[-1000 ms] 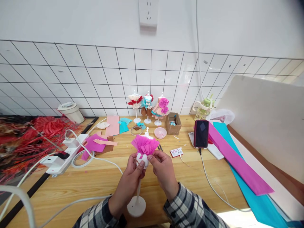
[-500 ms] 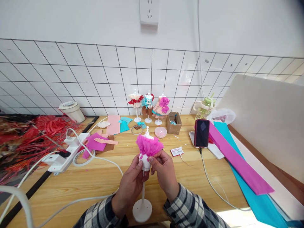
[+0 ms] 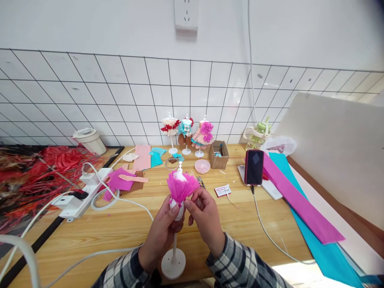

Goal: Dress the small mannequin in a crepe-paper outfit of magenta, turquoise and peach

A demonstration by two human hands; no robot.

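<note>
A small white mannequin (image 3: 179,214) on a round-based stand (image 3: 173,264) is tilted slightly in front of me. My left hand (image 3: 160,232) is wrapped round its lower body, thumb in front and fingers behind. Gathered magenta crepe paper (image 3: 181,188) fans upward and outward from its waist, covering most of the chest. The thumb and index finger of my right hand (image 3: 205,216) pinch the paper's edge at the right side of the waist. Their tips partly hide the contact. Behind the paper, a small dark-tipped tool (image 3: 201,182) lies on the table.
Three dressed mannequins (image 3: 186,134) stand by the wall, beside a cardboard box (image 3: 219,160) and pink dish (image 3: 202,166). Paper scraps (image 3: 120,179) and a power strip (image 3: 87,194) lie left. A phone (image 3: 254,167), its cable and long crepe sheets (image 3: 303,200) are at right.
The mannequin has turned and shifted a little left, its base too. The paper's gathered point now faces me. The small tool behind it has come into view.
</note>
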